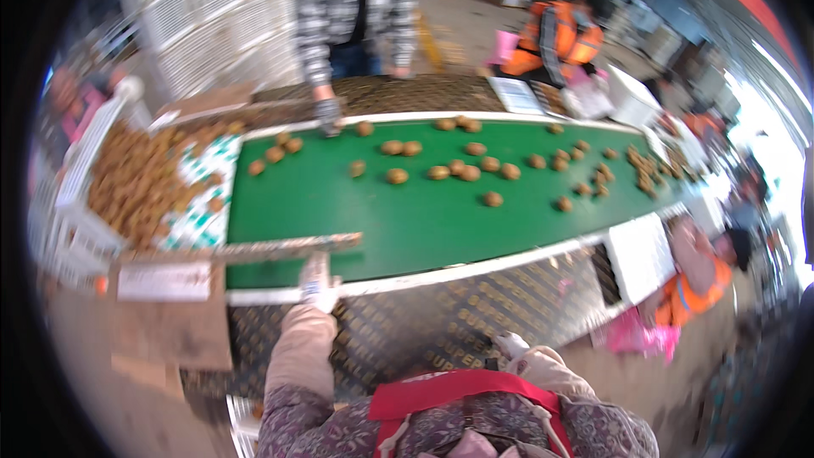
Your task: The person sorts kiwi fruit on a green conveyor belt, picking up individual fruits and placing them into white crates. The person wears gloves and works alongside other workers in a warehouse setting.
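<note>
My left hand (319,286), in a whitish glove, reaches over the near white rim of a green conveyor belt (413,222). Its fingertips are beside a long narrow bar (292,245) that juts over the belt; blur hides whether they touch. The fingers point forward with the thumb apart, and I see nothing held. My right hand (510,345), also gloved, is low over a dark printed board (432,324) near my body; its fingers are blurred. Brown oval produce like kiwifruit (469,172) lies scattered on the belt, mostly at its far side and right.
Left of the belt, a heap of the same produce (137,178) lies by a white crate (89,162). Across the belt, a person's gloved hand (328,116) touches the far edge. Workers in orange vests (693,292) sit at right near a white box (641,257). Cardboard (168,324) hangs at left.
</note>
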Tool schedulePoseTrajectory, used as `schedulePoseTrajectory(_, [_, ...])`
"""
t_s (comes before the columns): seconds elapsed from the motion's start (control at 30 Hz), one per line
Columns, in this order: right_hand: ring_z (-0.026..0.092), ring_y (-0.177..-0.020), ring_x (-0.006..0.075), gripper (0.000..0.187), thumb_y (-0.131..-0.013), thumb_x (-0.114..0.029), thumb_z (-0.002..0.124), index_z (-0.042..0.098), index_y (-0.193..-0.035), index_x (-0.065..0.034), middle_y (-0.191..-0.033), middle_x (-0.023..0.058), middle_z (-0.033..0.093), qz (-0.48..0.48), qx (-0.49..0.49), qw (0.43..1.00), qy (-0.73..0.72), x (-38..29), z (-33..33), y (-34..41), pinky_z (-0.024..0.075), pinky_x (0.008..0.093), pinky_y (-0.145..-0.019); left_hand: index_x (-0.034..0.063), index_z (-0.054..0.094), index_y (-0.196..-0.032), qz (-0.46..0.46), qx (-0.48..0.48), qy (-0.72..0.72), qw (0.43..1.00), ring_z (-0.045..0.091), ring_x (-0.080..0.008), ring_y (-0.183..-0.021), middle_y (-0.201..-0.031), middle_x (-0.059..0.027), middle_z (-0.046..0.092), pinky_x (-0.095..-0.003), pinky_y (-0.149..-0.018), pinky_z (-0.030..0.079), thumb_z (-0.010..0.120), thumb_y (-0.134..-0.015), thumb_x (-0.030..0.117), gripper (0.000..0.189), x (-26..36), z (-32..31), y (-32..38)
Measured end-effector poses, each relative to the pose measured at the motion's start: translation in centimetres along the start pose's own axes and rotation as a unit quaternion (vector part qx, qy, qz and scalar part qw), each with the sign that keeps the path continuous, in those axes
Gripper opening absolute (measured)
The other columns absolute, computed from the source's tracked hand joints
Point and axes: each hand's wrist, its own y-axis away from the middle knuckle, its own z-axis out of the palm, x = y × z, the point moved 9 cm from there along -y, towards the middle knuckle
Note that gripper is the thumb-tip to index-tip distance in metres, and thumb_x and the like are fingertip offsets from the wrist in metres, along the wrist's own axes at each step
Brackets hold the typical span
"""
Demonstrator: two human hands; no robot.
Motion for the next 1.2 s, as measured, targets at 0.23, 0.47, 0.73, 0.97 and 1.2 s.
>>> schedulePoseTrajectory(0.23, [0.063, -0.092, 0.0308, 0.041, -0.083, -0.039, 0.051, 0.063, -0.108, -0.0086, -0.098, 0.0151, 0.067, 0.097, 0.037, 0.993, -0.056, 2.6, -0.3, 6.7, 0.0482, 0.0407, -0.077, 0.0078, 0.028, -0.142, -0.012, -0.059, -0.092, 0.994, 0.024, -0.039, -0.135, -0.147, -0.0176, 0.027, -0.0509, -0.111, 0.021, 0.071, -0.068, 0.041, 0.092, -3.2, 0.6, -10.1])
schedulePoseTrajectory(0.47, [0.059, -0.108, 0.0298, 0.036, -0.086, -0.036, 0.053, 0.065, -0.111, -0.0138, -0.116, 0.0123, 0.063, 0.038, 0.044, 0.997, 0.054, 6.2, 3.5, 8.1, 0.0468, 0.0391, -0.09, 0.009, 0.051, -0.123, -0.077, -0.256, -0.161, 0.95, 0.047, -0.0282, -0.121, -0.126, -0.0126, 0.053, -0.0417, -0.104, 0.033, 0.065, -0.076, 0.052, 0.066, -2.9, 1.7, -11.2])
schedulePoseTrajectory(0.73, [0.062, -0.099, 0.0304, 0.028, -0.078, -0.025, 0.055, 0.069, -0.097, -0.0102, -0.104, 0.0126, 0.066, -0.035, 0.091, 0.986, 0.134, 2.4, 1.8, 7.3, 0.0501, 0.0387, -0.085, 0.0084, 0.056, -0.113, -0.035, -0.161, -0.156, 0.974, 0.053, -0.0291, -0.111, -0.115, -0.0116, 0.059, -0.042, -0.097, 0.039, 0.067, -0.077, 0.049, 0.055, -2.8, 2.2, -10.6])
schedulePoseTrajectory(0.97, [0.062, -0.094, 0.0319, 0.028, -0.082, -0.027, 0.05, 0.064, -0.099, -0.0089, -0.101, 0.0146, 0.065, -0.062, 0.013, 0.991, 0.119, -1.2, 2.1, 6.0, 0.0506, 0.0397, -0.079, 0.0079, 0.059, -0.096, -0.015, -0.108, -0.136, 0.985, 0.055, -0.0298, -0.101, -0.101, -0.012, 0.06, -0.0431, -0.093, 0.04, 0.077, -0.067, 0.039, 0.046, -3.1, 0.2, -5.9])
schedulePoseTrajectory(1.2, [0.064, -0.087, 0.0307, 0.029, -0.085, -0.031, 0.048, 0.062, -0.096, -0.0078, -0.095, 0.0142, 0.063, -0.125, -0.006, 0.982, 0.142, -6.7, 2.4, 2.2, 0.051, 0.0402, -0.071, 0.0063, 0.054, -0.113, -0.013, -0.123, -0.122, 0.985, 0.049, -0.0321, -0.112, -0.113, -0.0152, 0.056, -0.0458, -0.102, 0.031, 0.071, -0.073, 0.039, 0.054, -3.2, -1.1, -5.7])
